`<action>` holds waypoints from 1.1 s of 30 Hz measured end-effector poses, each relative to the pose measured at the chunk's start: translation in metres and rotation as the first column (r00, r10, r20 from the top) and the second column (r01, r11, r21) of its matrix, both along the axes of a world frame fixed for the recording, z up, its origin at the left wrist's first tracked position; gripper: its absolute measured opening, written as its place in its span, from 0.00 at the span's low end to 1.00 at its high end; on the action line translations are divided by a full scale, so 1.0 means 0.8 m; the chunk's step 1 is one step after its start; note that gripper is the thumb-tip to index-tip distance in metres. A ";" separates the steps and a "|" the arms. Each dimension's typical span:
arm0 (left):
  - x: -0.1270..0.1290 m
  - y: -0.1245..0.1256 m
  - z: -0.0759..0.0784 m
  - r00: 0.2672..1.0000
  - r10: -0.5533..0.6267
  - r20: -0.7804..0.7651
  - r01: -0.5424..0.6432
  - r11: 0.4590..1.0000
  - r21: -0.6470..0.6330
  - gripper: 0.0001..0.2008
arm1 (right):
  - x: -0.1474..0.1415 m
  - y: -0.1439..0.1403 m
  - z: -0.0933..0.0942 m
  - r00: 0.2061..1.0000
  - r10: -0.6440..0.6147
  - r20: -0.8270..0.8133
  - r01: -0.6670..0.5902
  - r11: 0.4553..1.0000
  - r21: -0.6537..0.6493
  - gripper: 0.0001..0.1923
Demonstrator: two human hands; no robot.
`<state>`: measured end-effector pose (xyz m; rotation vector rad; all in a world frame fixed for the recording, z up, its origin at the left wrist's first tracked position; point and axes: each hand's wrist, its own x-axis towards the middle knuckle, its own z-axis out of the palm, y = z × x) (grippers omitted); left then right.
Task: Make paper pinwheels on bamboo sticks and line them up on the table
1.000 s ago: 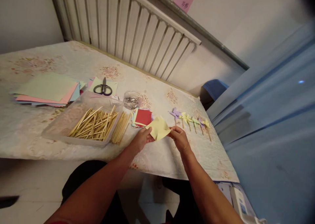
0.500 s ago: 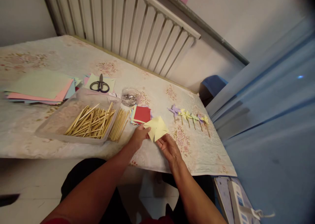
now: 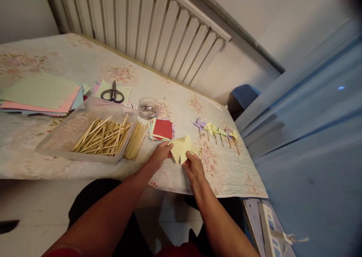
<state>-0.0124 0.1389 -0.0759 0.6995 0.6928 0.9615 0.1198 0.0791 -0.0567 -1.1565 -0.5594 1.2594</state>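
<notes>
A pale yellow cut paper square [image 3: 181, 148] with folded flaps hangs just above the table's near edge. My left hand [image 3: 160, 155] pinches its left side, and my right hand [image 3: 192, 168] grips its lower right corner from below. Just beyond the left hand lies a small stack of coloured paper squares [image 3: 162, 129] with a red one on top. To the right stands a row of several finished paper pinwheels [image 3: 217, 131] on sticks.
A clear plastic tray [image 3: 85, 130] holds several wooden sticks, with more sticks [image 3: 136, 140] beside it. Scissors [image 3: 112, 94], large coloured sheets [image 3: 39, 95] and a small clear bowl [image 3: 148, 108] lie farther back. A radiator [image 3: 141, 27] stands behind the floral-covered table [image 3: 232, 170]; blue fabric [image 3: 311, 144] hangs at right.
My right hand has slid from the paper's right tip down under its lower corner, and a flap has folded inward. The view has shifted slightly downward.
</notes>
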 end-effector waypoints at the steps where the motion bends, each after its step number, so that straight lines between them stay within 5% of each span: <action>1: -0.001 0.000 0.000 1.000 0.012 -0.001 -0.012 1.000 -0.008 0.15 | 0.000 0.000 -0.001 1.000 0.002 0.000 -0.002 1.000 0.005 0.11; 12: -0.005 -0.004 0.014 0.994 0.046 -0.098 -0.050 0.998 -0.039 0.11 | 0.008 -0.004 -0.006 0.998 -0.020 -0.056 0.017 0.999 -0.043 0.09; 16: -0.010 -0.007 0.013 0.973 -0.092 -0.213 0.099 0.995 0.023 0.11 | 0.026 -0.016 -0.013 0.999 0.046 -0.006 -0.047 0.994 -0.098 0.12; 19: -0.013 -0.006 0.006 0.896 -0.198 -0.396 0.241 0.969 0.060 0.09 | 0.054 -0.035 -0.021 0.969 0.143 0.201 -0.094 0.967 -0.236 0.11; 21: -0.014 -0.003 0.000 0.822 -0.115 -0.558 0.241 0.958 0.158 0.09 | 0.075 -0.048 -0.024 0.840 0.146 0.522 0.017 0.955 -0.295 0.08; 22: -0.015 -0.002 -0.002 0.778 -0.022 -0.628 0.221 0.945 0.241 0.09 | 0.084 -0.052 -0.023 0.715 0.103 0.691 0.104 0.962 -0.251 0.06; 25: -0.017 0.002 -0.006 0.647 0.273 -0.712 0.180 0.853 0.490 0.09 | 0.095 -0.051 -0.012 0.348 -0.105 0.932 0.196 0.980 0.037 0.13; 27: -0.018 0.004 -0.005 0.612 0.358 -0.706 0.145 0.826 0.544 0.08 | 0.085 -0.036 -0.001 0.290 -0.183 0.939 0.103 0.982 0.159 0.16; 29: -0.019 0.004 -0.005 0.629 0.382 -0.677 0.076 0.837 0.542 0.07 | 0.066 -0.013 0.005 0.319 -0.202 0.926 -0.013 0.976 0.218 0.18; 31: -0.020 0.006 -0.006 0.656 0.398 -0.642 -0.001 0.850 0.526 0.06 | 0.044 0.010 0.001 0.290 -0.148 0.945 -0.119 0.975 0.189 0.21; 33: -0.020 0.007 -0.008 0.668 0.409 -0.622 -0.046 0.856 0.514 0.05 | 0.025 0.028 -0.014 0.179 -0.053 0.982 -0.221 0.971 0.093 0.24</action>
